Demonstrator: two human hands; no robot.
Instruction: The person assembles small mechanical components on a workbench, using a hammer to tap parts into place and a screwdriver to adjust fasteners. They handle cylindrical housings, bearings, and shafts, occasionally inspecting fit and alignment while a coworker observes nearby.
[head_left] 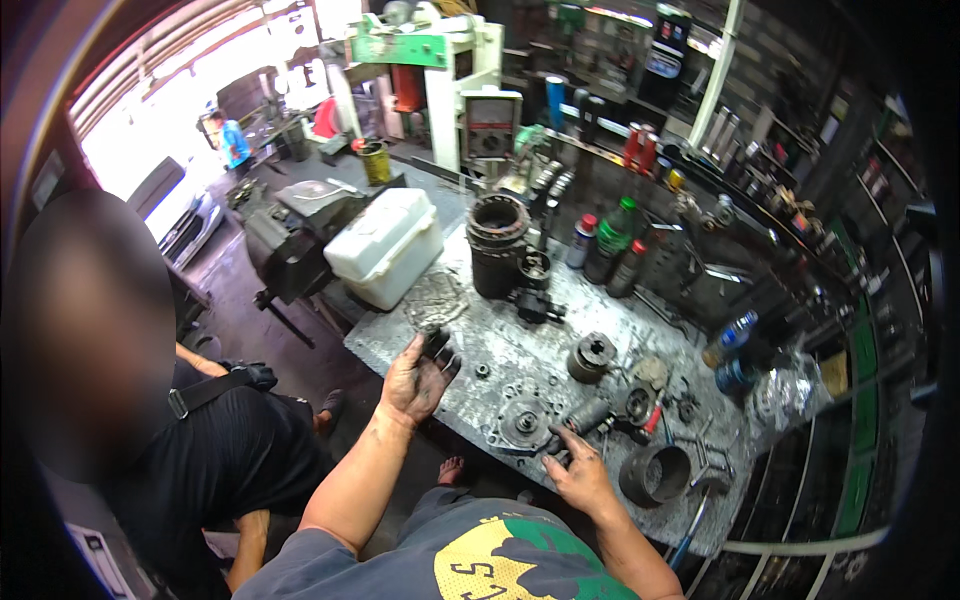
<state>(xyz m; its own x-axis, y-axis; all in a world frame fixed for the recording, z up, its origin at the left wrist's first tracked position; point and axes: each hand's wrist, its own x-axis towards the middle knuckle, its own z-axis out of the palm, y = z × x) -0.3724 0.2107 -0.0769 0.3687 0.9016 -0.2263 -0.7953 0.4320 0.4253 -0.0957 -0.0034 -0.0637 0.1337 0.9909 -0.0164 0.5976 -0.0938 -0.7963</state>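
My left hand is raised at the near edge of the workbench, palm up. Its blackened fingers are apart and hold nothing. My right hand is low over the bench, index finger stretched forward and thumb apart, with nothing visible between them. The index fingertip is beside a round metal housing with a central shaft. A grey cylindrical part lies just beyond that finger; I cannot tell whether they touch. To the right of my hand is a dark open metal ring. Farther back stands a dark cylinder with a toothed top.
A white plastic case and a tall dark metal housing stand at the back. Several bottles and spray cans line the far edge. Tools and small parts cover the right side. A person in black sits at my left.
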